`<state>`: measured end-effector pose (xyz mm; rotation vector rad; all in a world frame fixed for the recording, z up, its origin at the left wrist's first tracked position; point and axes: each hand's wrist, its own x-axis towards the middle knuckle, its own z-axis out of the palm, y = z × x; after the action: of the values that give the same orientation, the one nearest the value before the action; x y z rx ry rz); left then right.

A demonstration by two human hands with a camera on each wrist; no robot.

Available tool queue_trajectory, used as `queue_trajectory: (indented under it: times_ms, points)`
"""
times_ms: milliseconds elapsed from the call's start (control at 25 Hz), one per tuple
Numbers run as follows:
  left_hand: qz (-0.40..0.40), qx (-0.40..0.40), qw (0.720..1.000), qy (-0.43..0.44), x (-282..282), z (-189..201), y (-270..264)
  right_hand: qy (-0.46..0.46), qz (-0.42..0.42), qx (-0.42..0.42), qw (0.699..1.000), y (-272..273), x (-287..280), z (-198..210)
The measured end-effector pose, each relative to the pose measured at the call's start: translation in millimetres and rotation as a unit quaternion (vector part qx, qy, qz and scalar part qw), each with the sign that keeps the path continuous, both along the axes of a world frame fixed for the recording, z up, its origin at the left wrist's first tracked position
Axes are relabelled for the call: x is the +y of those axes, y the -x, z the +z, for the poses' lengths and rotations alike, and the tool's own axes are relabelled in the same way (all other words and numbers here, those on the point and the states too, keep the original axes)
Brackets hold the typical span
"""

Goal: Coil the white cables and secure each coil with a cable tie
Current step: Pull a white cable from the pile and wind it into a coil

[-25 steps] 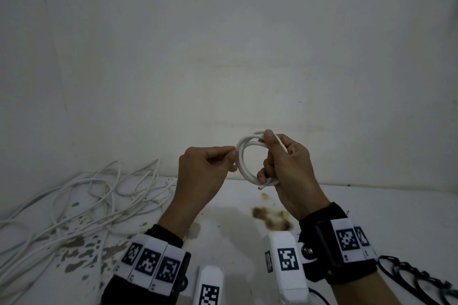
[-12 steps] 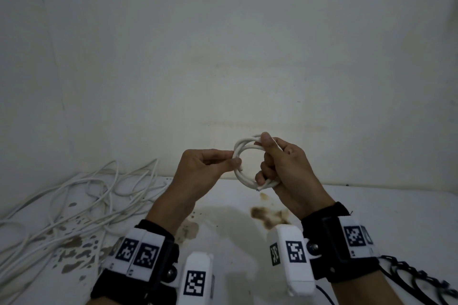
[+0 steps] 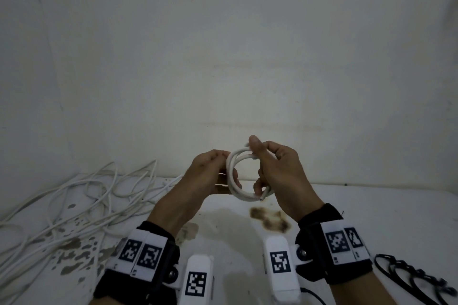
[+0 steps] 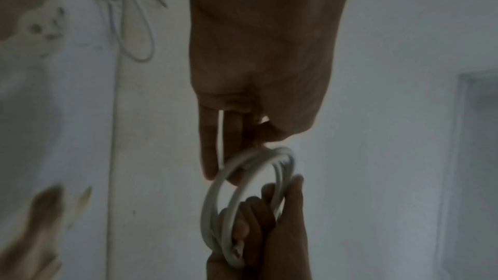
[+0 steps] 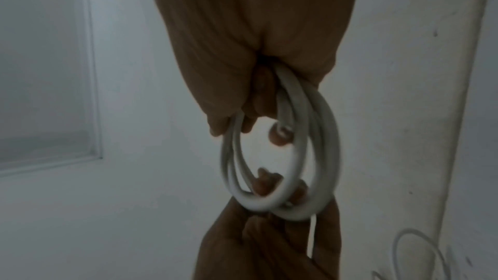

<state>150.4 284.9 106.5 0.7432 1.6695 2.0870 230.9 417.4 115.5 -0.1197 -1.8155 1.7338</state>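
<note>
Black cable ties [image 3: 418,280] cut off by frame edge (btm right).

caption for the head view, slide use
Left hand and right hand hold a small white cable coil above a stained white table.

Coiled white cable [image 3: 233,176] smooth plastic sheath, slight sheen; table [image 3: 371,218] matt white, brown-stained; wrist straps [image 3: 312,250] black cloth; far wall [image 3: 223,44] matt, blotchy.

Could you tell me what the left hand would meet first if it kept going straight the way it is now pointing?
Probably the right hand. The left hand points toward it across the white cable coil, which both hands already hold; beyond the coil's opening lie the right hand's fingers.
</note>
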Motion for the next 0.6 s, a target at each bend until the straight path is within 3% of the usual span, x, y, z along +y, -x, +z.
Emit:
queue_trajectory:
  times_ms: [160, 320, 520, 600]
  points:
    - [-0.086, -0.114, 0.989, -0.034, -3, 8, -2, -0.059, 0.026, -0.012, 0.998, 1, -5, -4]
    - [-0.041, -0.071, 0.995, 0.06, 2, 5, -9, -0.082, 0.04, -0.035, 0.995, 5, -10, -11]
    - [-0.084, -0.092, 0.99, 0.065, -1, 3, -9, 0.067, 0.057, -0.053, 0.995, 6, -14, -8]
    - [-0.113, -0.113, 0.987, 0.029, -1, 5, -7, 0.133, 0.072, -0.039, 0.988, 8, -16, -6]
